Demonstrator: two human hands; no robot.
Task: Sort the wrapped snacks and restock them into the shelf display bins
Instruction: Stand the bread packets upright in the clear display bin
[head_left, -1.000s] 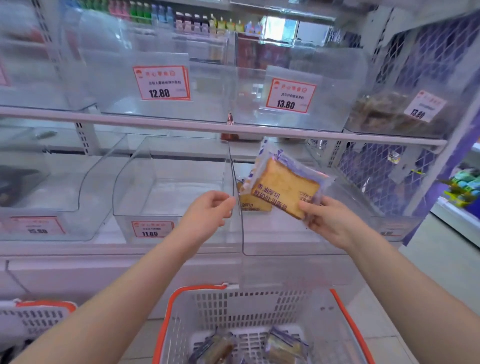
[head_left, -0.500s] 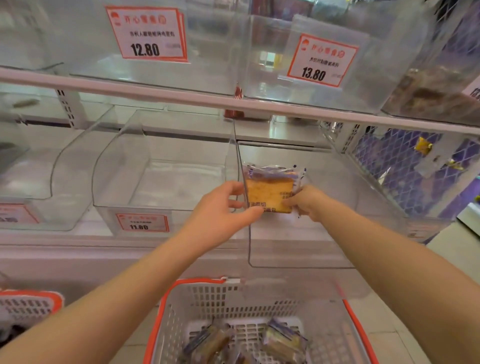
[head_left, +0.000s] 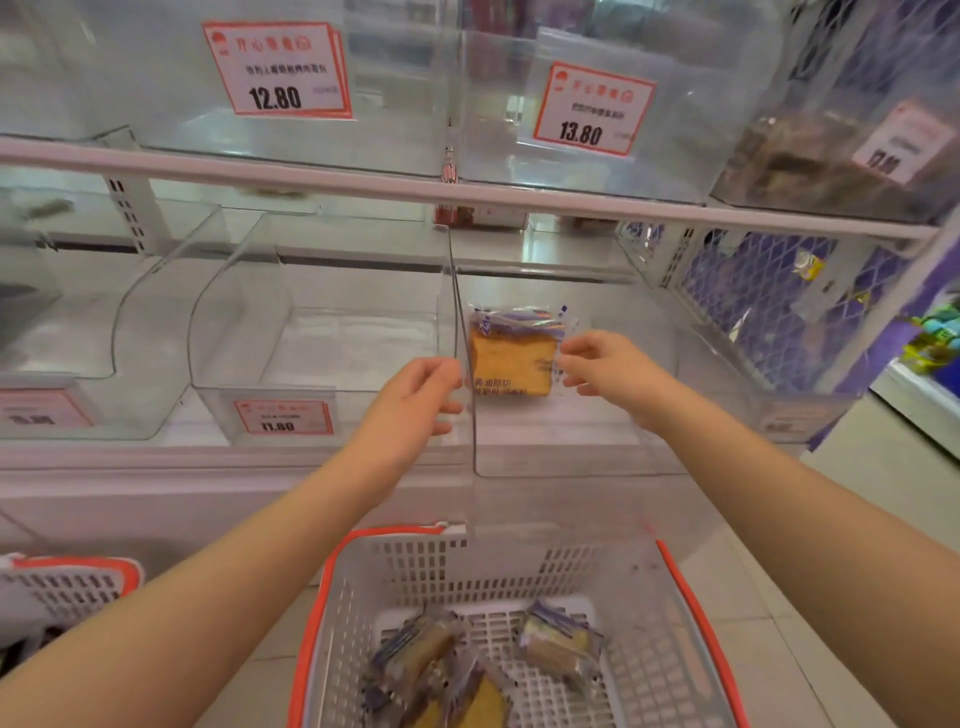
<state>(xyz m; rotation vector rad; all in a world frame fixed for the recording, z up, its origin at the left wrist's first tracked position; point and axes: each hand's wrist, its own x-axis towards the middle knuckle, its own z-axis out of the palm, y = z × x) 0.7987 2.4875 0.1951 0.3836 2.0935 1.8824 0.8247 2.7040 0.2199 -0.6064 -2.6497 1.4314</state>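
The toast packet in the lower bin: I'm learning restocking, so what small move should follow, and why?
Probably draw both hands back and reach down to the basket. The toast packet already stands in the bin, the right hand and left hand look open, and more packets wait below.

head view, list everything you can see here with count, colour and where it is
wrapped toast slice packet: one, golden, clear-and-purple wrapper, upright in the lower right clear bin, against the divider.
clear plastic display bins: several, transparent, two shelf levels.
price tags: about six, red and white, bin fronts.
white basket with orange rim: one, below the shelf.
wrapped snacks in basket: a few, purple and yellow.
second basket: partly seen, far left.
left hand: open, at the divider.
right hand: open, fingertips at the packet's edge.
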